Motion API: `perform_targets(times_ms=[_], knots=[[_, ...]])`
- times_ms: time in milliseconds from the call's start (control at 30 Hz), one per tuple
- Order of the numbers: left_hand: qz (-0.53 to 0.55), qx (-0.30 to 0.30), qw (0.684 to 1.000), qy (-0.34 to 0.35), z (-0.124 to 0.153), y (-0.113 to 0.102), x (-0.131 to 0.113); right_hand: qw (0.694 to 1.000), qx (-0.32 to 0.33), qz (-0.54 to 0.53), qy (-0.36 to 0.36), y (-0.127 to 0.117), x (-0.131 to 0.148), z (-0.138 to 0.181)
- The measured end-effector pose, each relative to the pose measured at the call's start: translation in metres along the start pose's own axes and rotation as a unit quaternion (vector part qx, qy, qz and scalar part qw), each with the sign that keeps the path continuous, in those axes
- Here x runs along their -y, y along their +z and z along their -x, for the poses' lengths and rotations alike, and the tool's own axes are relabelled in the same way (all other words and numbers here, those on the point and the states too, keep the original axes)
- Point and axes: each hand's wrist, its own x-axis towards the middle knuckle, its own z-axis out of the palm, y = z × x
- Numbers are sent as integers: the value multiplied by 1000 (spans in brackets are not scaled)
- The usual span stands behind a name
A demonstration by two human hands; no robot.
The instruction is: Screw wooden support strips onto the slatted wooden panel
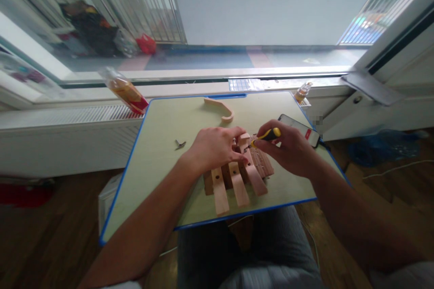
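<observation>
My right hand (pixel 288 146) is closed round a screwdriver (pixel 271 134) with a yellow and black handle. Its tip points down and left toward a brown wooden block (pixel 261 162) with small metal bits on its face. Several pale wooden pieces with holes lie across the block, their flat ends jutting toward me. My left hand (pixel 219 144) grips the rightmost wooden piece (pixel 254 176) between thumb and fingers, near the screwdriver's tip. Where tip and wood meet is partly hidden by my fingers. Past the hands lies a loose hook-shaped wooden piece (pixel 220 107).
Small metal parts (pixel 180 144) lie left on the blue-edged table (pixel 156 176). A phone (pixel 298 129) rests at the right edge. A large bottle (pixel 127 92) stands beyond the left corner, a small bottle (pixel 303 92) beyond the right. The window sill (pixel 196 88) runs behind.
</observation>
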Motion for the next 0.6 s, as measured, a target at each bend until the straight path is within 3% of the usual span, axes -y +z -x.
perform_targets(times_ms=[600], knots=[[-35,-11,999,0,0,3,0,994,53,83,-54,-16,12,-5]])
